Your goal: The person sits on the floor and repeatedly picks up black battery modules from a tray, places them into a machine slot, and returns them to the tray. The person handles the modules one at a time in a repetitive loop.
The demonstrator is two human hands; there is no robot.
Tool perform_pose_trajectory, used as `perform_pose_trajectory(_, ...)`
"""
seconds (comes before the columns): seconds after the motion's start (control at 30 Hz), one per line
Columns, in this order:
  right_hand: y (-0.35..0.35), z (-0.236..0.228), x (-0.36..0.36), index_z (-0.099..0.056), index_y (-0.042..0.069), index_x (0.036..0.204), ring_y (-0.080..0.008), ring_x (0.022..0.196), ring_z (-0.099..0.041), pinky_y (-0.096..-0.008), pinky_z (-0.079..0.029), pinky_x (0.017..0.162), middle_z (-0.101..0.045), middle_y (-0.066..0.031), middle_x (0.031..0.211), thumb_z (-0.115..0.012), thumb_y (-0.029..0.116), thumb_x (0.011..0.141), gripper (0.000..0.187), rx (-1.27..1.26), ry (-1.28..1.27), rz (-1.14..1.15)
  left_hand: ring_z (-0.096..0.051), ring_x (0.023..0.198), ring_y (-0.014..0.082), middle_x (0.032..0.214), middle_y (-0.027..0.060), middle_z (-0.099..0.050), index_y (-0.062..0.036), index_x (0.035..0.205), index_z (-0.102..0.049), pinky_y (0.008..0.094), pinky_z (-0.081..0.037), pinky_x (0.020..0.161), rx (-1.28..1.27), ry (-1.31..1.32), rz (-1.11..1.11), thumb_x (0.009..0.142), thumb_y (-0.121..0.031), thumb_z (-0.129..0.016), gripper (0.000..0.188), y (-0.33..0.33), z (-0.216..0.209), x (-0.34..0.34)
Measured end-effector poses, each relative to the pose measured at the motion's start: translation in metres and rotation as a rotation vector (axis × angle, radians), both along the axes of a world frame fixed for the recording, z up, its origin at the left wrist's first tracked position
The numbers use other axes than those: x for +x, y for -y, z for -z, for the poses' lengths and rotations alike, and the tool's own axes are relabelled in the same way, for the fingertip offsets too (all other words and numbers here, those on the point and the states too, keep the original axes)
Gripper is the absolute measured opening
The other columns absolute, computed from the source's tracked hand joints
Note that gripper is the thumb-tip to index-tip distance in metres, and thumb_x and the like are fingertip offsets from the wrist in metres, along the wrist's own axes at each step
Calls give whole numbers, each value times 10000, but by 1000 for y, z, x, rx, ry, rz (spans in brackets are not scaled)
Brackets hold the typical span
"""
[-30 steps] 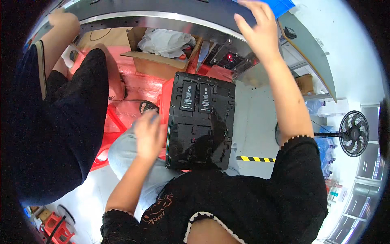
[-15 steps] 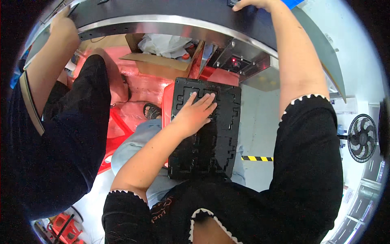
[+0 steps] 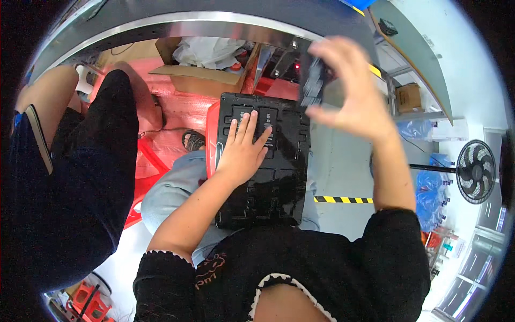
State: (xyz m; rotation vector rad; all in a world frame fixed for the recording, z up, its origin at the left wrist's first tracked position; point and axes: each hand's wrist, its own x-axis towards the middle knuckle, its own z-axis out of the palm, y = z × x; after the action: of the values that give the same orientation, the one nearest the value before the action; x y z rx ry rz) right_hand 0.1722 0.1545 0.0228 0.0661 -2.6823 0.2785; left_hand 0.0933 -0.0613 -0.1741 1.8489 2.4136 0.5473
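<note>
A black moulded plastic tray (image 3: 284, 177) with shaped recesses rests across my lap. My left hand (image 3: 244, 150) lies flat on its upper left part, fingers spread. Beside those fingers a pale-marked patch shows in a recess; I cannot make out what it is. Above the tray's upper right corner, my right hand (image 3: 357, 94) grips a dark flat rectangular piece (image 3: 313, 80) between thumb and fingers. Pale markings streak across that piece, and motion blurs both it and the hand.
A dark conveyor belt (image 3: 214, 9) with a metal edge (image 3: 177, 20) runs across the top. Under it stands an open cardboard box (image 3: 204, 80) with white plastic. Another person's dark-clothed leg (image 3: 107, 139) is close on my left. A black fan (image 3: 476, 172) stands at right.
My right hand has come down from the belt toward the tray, bringing the dark rectangular piece. My left hand stays flat on the tray. The other person's hand has left the belt.
</note>
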Motion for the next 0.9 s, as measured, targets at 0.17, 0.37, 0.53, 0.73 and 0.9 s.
perform_pose_trajectory(0.17, 19, 111, 58, -494, 126, 1287, -392, 1245, -438, -476, -366, 1060, -445, -170, 1315, -862, 211, 543, 834, -190, 336, 174, -233, 1432, 391, 1549, 234, -213, -161, 1410, -466, 532, -181, 1162, 49, 26, 23, 931, -271, -555, 499, -5, -4, 2)
perform_pose_trajectory(0.37, 14, 143, 80, -636, 98, 1199, -311, 1276, -491, -445, -401, 1033, -551, -94, 1360, -770, 271, 762, 489, -143, 417, 132, -249, 1442, 311, 1554, 130, -275, -143, 1376, -498, 582, -169, 1148, 122, -22, 49, 916, -278, -583, 487, -3, -6, 7)
perform_pose_trajectory(0.53, 24, 92, 55, -672, 37, 1052, -271, 938, -652, -352, -512, 812, -654, -110, 1077, -710, 161, 832, 256, -312, 24, 191, -253, 1442, 292, 1543, 109, -307, -188, 1354, -523, 628, -181, 1123, 194, 31, 194, 902, -322, -599, 477, -21, -11, 39)
perform_pose_trajectory(0.73, 12, 22, 9, -683, 16, 951, -223, 777, -657, -302, -521, 710, -668, -113, 884, -679, 89, 852, 123, -243, -325, 131, -328, 1401, 281, 1491, 105, -383, -145, 1342, -520, 624, -209, 1119, 158, -131, 192, 841, -320, -675, 553, -65, -10, 43)
perform_pose_trajectory(0.9, -19, -11, -29, -688, 45, 1027, -227, 857, -643, -314, -509, 768, -671, -106, 973, -720, 120, 779, 261, -272, -318, 117, -428, 1335, 265, 1422, 128, -469, -61, 1283, -550, 592, -225, 1128, -167, -123, 336, 784, -326, -728, 592, -81, -25, 17)
